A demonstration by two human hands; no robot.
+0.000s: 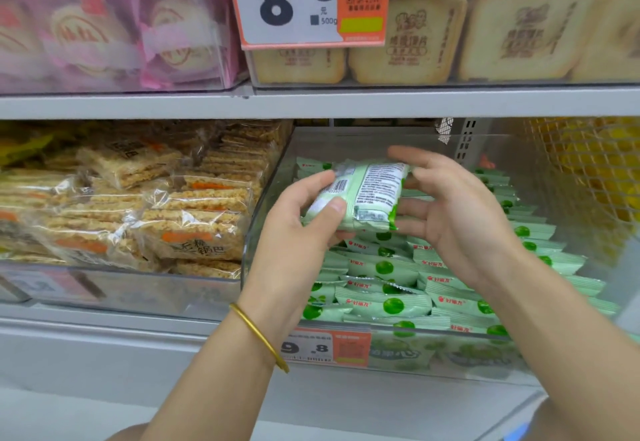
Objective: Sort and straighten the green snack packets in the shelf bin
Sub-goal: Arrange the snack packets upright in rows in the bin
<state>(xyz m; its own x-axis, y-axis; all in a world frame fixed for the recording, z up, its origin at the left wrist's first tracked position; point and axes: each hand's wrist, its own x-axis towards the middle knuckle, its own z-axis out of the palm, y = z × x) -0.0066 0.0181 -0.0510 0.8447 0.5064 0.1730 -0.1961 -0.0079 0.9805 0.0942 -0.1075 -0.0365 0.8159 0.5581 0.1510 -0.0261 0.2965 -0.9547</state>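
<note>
**Entry: green packets, clear shelf bin. Clock set on the held bundle, 12 toward the shelf back.**

- **Held bundle** (pixel 363 194): a few green packets stacked together, printed back and barcode facing up, raised above the bin's load. The top packet's crimped end points to about 6, so its length seems to run 12 to 6.
- **Left hand** (pixel 298 226): at 8, clamped on the bundle, thumb pressed on top and fingers curled beneath. It is the carrying hand.
- **Right hand** (pixel 460 219): at 3, spread, its straight fingers resting against the bundle's right edge and thumb raised. It steadies rather than grips.
- **Binned packets** (pixel 388 302): from 5 to 7 below the hands, face up in overlapping rows with lengths near 9 to 3, some skewed. The bundle likely needs flipping and a quarter turn to match.
- **Bin** (pixel 266 198): side wall close at 9, front wall at 6.
- **Room**: open air above the load, capped at 12 by the upper shelf (pixel 311 104).
- **Neighbour**: rice-cracker packs (pixel 194 219) at 9, beyond the wall.
</note>
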